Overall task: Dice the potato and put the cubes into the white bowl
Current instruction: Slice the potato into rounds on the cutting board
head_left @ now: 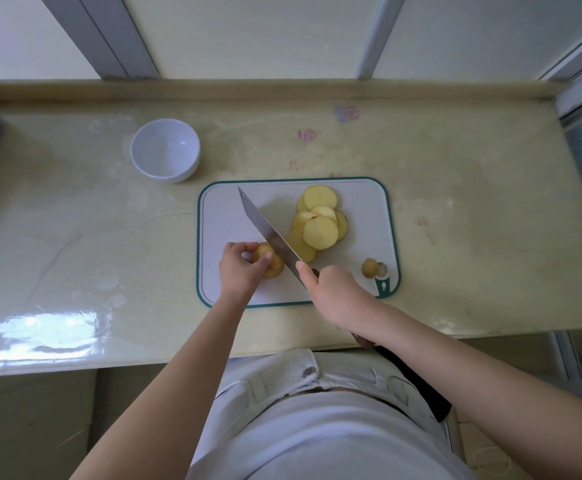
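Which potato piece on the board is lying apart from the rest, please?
The small end piece near the cutting board's hanging hole, right of the slices.

soft window daylight, glare on counter (edges bend, blur).

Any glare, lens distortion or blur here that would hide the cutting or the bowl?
Head view: strong window glare on the countertop at lower left, clear of the work; wide-angle bending curves the counter edges; the cutting board, knife, potato slices and white bowl are evenly lit and sharp; both the left hand and right hand show clearly.
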Demonstrator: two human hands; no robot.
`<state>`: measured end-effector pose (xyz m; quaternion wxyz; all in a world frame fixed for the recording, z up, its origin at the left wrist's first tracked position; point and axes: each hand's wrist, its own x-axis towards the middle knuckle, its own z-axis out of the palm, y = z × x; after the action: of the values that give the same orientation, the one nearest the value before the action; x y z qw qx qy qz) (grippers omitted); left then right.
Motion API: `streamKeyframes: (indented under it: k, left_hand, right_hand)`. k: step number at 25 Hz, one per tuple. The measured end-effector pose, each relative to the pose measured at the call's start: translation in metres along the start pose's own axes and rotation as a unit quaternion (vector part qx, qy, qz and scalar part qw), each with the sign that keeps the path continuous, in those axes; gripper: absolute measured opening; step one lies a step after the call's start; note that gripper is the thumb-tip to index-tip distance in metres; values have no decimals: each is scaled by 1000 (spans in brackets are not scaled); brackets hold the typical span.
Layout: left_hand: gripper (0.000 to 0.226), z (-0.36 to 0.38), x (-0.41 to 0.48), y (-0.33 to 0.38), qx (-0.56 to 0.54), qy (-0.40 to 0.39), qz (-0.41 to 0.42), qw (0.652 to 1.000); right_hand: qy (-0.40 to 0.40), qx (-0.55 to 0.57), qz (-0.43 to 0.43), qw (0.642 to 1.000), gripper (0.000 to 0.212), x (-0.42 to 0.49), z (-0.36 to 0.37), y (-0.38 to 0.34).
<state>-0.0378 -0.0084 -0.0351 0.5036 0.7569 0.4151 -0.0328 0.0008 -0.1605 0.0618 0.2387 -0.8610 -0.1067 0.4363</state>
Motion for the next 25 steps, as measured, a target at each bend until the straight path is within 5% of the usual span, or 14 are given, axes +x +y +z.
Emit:
streamKeyframes:
  k: [25]
  left_hand:
    - [36,-2,-2,-1,-8,-1,-8,1000]
  right_hand:
    - [39,45,-2,998,56,34,25,13]
